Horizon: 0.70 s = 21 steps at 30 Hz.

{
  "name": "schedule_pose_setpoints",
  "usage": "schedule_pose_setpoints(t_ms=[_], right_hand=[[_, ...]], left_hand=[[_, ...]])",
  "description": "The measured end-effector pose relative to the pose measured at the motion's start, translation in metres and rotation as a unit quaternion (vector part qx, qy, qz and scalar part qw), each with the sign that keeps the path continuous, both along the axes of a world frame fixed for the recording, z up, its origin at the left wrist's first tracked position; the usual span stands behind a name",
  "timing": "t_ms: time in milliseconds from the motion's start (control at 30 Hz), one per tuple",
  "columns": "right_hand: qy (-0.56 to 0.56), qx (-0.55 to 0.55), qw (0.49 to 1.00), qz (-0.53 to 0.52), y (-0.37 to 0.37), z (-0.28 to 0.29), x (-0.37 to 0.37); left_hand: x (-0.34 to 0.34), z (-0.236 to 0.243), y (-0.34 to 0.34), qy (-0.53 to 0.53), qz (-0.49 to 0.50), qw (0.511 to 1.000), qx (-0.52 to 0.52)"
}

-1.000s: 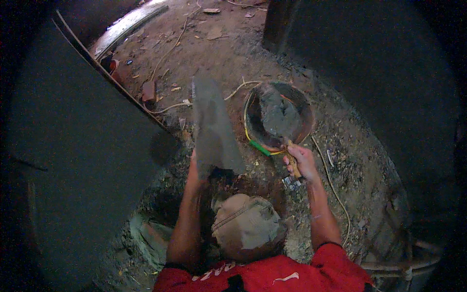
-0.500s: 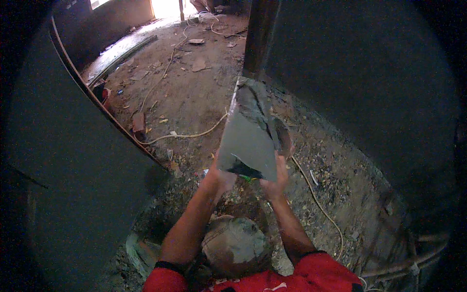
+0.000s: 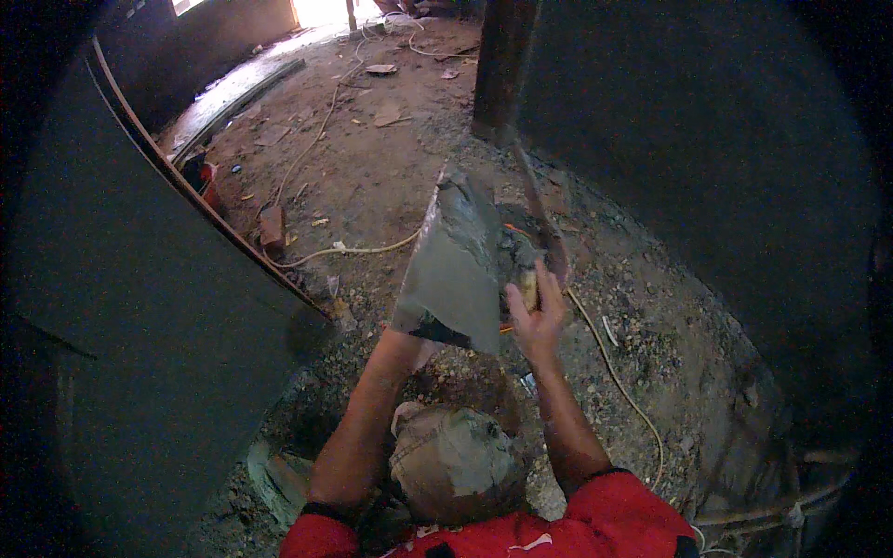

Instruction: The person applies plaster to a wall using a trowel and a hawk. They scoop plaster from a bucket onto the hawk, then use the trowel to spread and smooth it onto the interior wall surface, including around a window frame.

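My left hand (image 3: 419, 346) holds a flat grey board (image 3: 445, 288) from below, its fingers mostly hidden. Wet grey mortar (image 3: 460, 200) lies on the board's upper end. Just to its right, my right hand (image 3: 538, 312) has fingers apart around a yellowish wooden handle (image 3: 528, 288), not closed on it; whether they touch it is unclear. The handle lies over a round bucket (image 3: 558, 260) with grey mortar inside, partly hidden by the board.
Dark grey walls (image 3: 698, 158) flank both sides. Ahead are rubble-strewn dirt ground (image 3: 372, 158), cables (image 3: 363, 249), a brick (image 3: 272, 228) and a bright doorway (image 3: 326, 14). A rounded grey cloth-covered shape (image 3: 456, 460) is below my hands, above my red shirt (image 3: 605, 521).
The board moved right and tilted, then slightly back left. My right hand left the trowel, gripped the board's right side, and now has moved off it to the handle over the bucket.
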State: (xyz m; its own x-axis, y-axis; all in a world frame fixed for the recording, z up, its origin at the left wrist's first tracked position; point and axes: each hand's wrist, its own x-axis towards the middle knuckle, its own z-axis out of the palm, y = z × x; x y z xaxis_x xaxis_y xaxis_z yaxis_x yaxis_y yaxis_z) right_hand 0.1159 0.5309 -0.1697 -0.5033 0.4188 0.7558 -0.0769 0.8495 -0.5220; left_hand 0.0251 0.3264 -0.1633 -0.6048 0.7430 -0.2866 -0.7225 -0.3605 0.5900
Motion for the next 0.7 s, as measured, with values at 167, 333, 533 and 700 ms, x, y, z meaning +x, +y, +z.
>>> schedule_pose_setpoints(t_ms=[167, 333, 533, 700], right_hand=[[-0.114, -0.053, 0.991, 0.047, -0.003, -0.027, 0.007], [-0.232, -0.034, 0.972, -0.001, 0.019, -0.041, 0.052], [-0.453, 0.045, 0.889, -0.041, 0.041, 0.054, 0.021], [-0.159, -0.238, 0.923, 0.259, 0.005, 0.054, -0.007]], left_hand=[[-0.001, 0.017, 0.011, 0.024, 0.001, 1.0, 0.002], [0.006, 0.026, -0.046, 0.054, 0.034, 0.998, -0.029], [0.043, 0.04, -0.069, 0.118, 0.041, 0.99, -0.058], [0.067, 0.058, -0.083, 0.163, 0.043, 0.983, -0.069]])
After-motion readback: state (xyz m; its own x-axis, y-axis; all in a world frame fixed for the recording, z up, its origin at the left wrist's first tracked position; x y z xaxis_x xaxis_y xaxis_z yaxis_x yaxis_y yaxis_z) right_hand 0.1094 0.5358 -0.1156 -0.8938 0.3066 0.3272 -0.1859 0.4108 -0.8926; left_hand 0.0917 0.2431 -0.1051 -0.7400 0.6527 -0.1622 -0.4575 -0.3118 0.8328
